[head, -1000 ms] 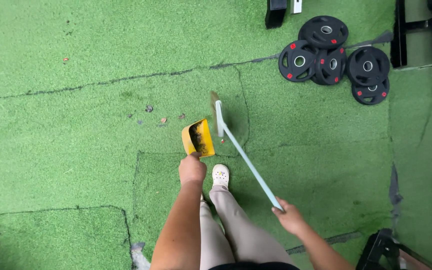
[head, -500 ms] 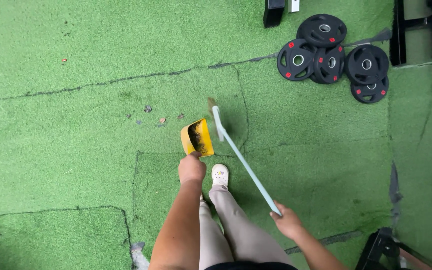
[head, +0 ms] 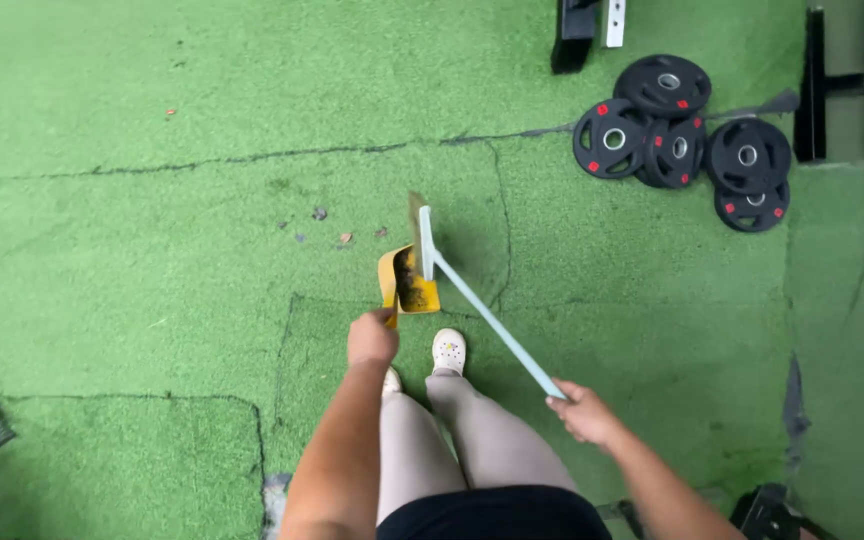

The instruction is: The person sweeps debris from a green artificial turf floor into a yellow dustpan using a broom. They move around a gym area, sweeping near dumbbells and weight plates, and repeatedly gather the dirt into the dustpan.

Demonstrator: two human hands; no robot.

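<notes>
My left hand (head: 371,337) grips the handle of a yellow dustpan (head: 407,285) held just above the green turf, with dark debris inside it. My right hand (head: 582,411) holds the end of a long pale-blue broom handle (head: 492,322). The broom head (head: 420,232) stands right beside the dustpan's far edge. A few small bits of debris (head: 320,214) lie on the turf to the left of the broom head. My white shoe (head: 448,351) is just below the dustpan.
Several black weight plates with red marks (head: 680,128) lie in a pile at the upper right. Dark equipment bases (head: 574,22) stand along the top edge. Seams run across the turf (head: 252,157). A dark object (head: 770,512) sits at the bottom right.
The broom head has stayed beside the dustpan with only a slight shift. Both hands keep their grips.
</notes>
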